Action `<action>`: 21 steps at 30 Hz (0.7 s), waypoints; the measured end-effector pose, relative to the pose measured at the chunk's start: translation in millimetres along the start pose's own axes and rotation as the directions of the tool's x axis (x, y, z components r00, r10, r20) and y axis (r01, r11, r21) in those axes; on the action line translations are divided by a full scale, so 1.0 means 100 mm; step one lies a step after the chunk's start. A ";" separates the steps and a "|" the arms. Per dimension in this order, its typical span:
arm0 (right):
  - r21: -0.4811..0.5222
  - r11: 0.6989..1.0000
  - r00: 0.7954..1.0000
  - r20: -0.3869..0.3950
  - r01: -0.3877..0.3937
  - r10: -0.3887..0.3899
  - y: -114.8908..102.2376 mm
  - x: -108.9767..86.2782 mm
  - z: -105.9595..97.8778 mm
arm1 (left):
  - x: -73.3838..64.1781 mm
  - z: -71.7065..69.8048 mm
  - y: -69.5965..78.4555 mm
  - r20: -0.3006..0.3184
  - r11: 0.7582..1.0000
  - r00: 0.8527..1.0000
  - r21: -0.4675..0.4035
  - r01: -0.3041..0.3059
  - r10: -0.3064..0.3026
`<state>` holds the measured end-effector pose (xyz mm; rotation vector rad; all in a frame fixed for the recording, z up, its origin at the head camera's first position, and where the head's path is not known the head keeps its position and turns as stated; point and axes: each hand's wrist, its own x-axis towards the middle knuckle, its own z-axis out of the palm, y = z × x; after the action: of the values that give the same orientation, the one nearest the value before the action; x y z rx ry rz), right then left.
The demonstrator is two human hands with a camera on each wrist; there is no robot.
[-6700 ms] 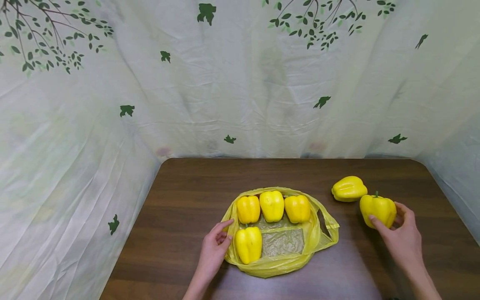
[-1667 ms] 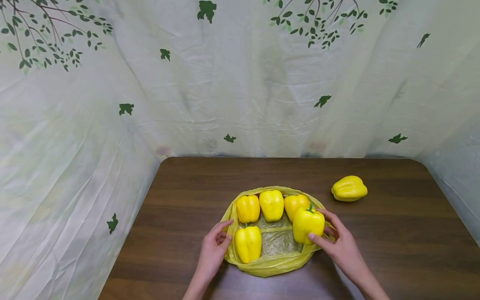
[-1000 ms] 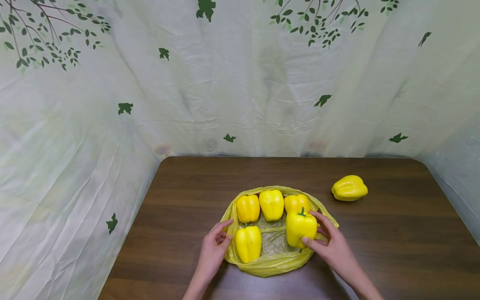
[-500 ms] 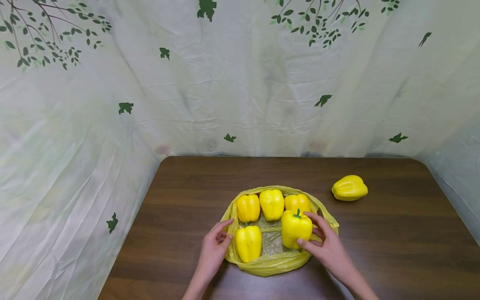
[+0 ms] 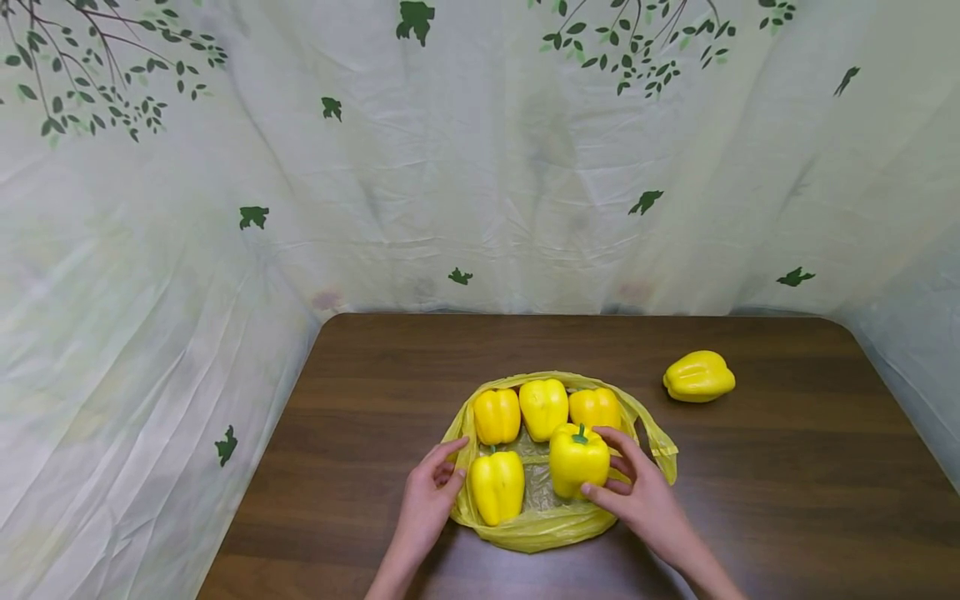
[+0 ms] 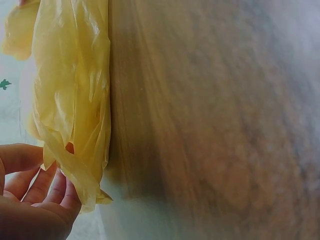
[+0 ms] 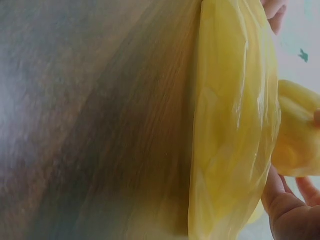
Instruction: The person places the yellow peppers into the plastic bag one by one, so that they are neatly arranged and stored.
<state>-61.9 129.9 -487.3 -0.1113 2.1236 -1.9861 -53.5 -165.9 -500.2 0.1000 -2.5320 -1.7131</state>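
Observation:
A yellow plastic bag (image 5: 547, 533) lies spread with its mouth up on the table. Several yellow bell peppers sit inside: a back row, with the middle bell pepper (image 5: 543, 410), and a front-left bell pepper (image 5: 497, 487). My left hand (image 5: 429, 492) holds the bag's left edge; in the left wrist view the plastic (image 6: 75, 165) passes between thumb and fingers. My right hand (image 5: 637, 492) grips another bell pepper (image 5: 579, 461), stem up, over the bag's front right part. The right wrist view shows this pepper (image 7: 295, 130) raised behind the bag's side (image 7: 235, 125).
One more yellow bell pepper (image 5: 699, 377) lies on its side at the back right of the brown wooden table (image 5: 390, 358). A pale curtain (image 5: 487, 167) with leaf prints hangs behind the table. The bag's handle loop (image 5: 660, 446) sticks out on the right.
My right hand has brought the pepper from the table's right side over the bag, then further left and slightly nearer. My left hand has stayed at the bag's edge.

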 end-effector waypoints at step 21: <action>-0.163 0.986 1.000 0.001 -0.022 0.022 0.02 0.05 0.14 | 0.01 0.01 -0.10 -0.005 0.999 1.000 -0.035 -0.009 0.009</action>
<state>-63.7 115.0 -490.4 -0.1172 2.2734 -1.7960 -54.8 -169.1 -509.4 0.0901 -2.4938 -1.7513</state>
